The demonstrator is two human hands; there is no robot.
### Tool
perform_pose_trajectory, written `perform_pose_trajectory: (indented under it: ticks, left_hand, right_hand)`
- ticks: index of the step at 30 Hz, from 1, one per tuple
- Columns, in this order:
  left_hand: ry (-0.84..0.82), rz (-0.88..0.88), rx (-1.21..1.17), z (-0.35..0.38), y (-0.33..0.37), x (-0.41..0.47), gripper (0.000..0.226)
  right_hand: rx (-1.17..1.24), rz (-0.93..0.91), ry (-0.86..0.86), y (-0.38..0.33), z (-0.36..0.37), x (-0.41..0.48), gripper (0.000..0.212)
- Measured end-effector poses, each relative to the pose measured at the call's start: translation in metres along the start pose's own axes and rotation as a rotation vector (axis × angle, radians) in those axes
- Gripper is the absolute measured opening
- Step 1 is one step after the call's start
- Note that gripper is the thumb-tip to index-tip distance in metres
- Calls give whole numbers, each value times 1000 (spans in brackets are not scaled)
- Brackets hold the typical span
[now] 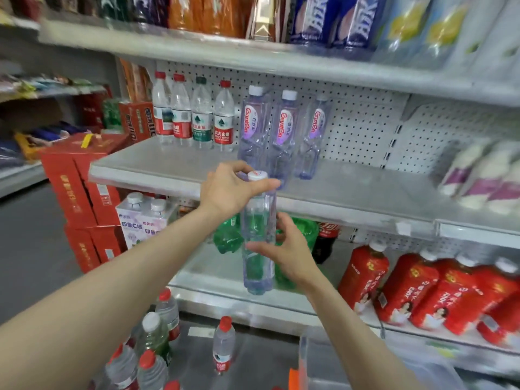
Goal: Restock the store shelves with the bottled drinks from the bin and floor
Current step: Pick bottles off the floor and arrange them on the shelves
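- Grey metal middle shelf: we should lift higher, seat base flat beside the 3 purple-label clear bottles, label fwd.
- Tall clear plastic bottle w/ white cap: upright in air, below shelf edge.
- Left hand closed round neck/cap; right hand loosely cupping lower body, fingers touching.

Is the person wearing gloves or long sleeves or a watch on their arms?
No. The left hand and right hand are bare, with no gloves, rings or watch showing. Both forearms are bare too; no sleeve is in view.
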State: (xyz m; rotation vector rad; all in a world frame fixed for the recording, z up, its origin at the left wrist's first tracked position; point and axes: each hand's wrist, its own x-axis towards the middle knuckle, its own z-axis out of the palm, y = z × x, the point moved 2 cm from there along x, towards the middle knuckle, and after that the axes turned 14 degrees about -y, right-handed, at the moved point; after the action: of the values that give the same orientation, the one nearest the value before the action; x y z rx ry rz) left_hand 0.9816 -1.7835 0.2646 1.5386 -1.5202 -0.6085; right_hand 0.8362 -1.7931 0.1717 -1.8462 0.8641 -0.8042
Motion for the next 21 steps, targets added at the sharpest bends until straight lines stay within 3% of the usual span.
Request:
perform_pose_trajectory:
  ticks: [8,12,16,21]
  left_hand:
    - [-232,239,-346,22,17,20,13]
    - [-398,129,-419,37,0,29,32]
    - [-530,108,-461,52,5,41,26]
    - [-475,142,-546,61,24,70,46]
  right_hand:
    - [98,-54,118,-16,-52,4,41]
    - [150,-72,168,-29,-79,15,45]
    - [198,-98,219,-45,-105,31,51]
    - [236,-134,245,-54,-128,55,54]
